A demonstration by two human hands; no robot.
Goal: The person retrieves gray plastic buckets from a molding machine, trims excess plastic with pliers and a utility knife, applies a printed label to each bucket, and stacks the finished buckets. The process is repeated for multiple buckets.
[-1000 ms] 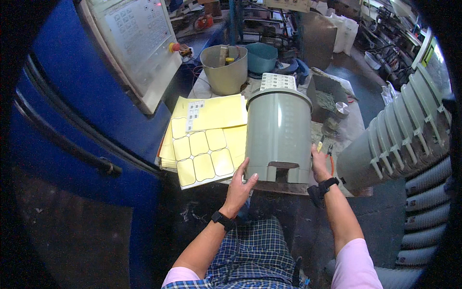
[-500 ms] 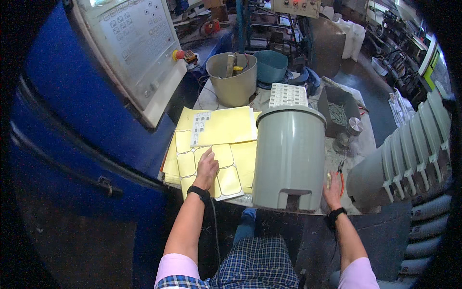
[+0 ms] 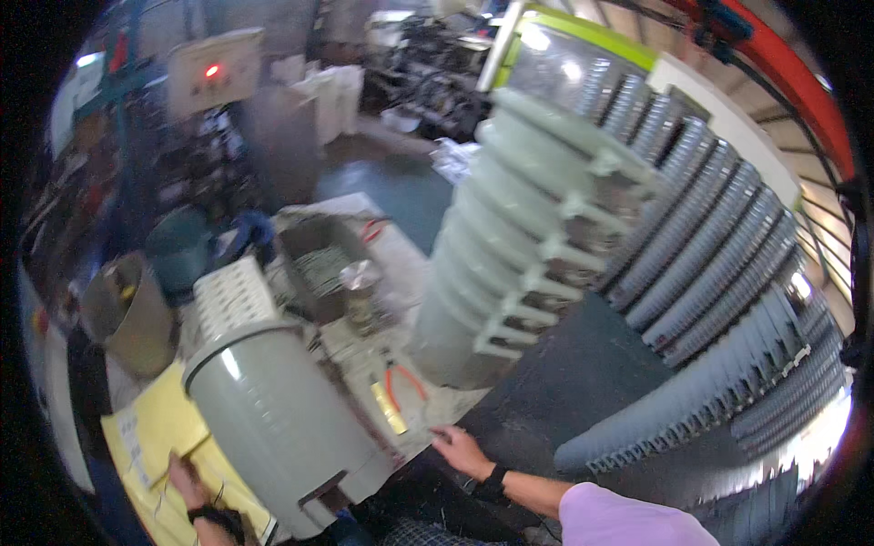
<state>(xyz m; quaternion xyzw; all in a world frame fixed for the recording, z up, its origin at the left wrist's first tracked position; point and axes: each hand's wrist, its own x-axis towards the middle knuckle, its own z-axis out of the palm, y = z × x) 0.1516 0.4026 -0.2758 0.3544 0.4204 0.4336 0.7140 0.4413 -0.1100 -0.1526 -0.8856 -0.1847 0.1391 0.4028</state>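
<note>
My left hand (image 3: pixel 188 484), blurred, is over the yellow label sheets (image 3: pixel 146 446) at the lower left; its fingers are too smeared to read. A grey plastic bucket (image 3: pixel 282 419) stands between my hands, its wide rim away from me and a notch at its near end. My right hand (image 3: pixel 462 453) is off the table's near edge, fingers stretched out, with nothing visible in it. Beyond its fingertips lie a small yellow block (image 3: pixel 390 409) and orange-handled pliers (image 3: pixel 401 380), both apart from the hand.
Nested grey buckets (image 3: pixel 510 237) lean in a tall stack right of the table, with more stacks (image 3: pixel 701 382) behind. A bin of wire-like pieces (image 3: pixel 319 264), a metal cylinder (image 3: pixel 361 291), a white perforated block (image 3: pixel 235 296) and a beige bucket (image 3: pixel 132 318) stand farther back.
The view has swung to the right, bringing in more bucket stacks. My right hand has come away from the yellow block, which now lies on the table. My left hand stays at the label sheets.
</note>
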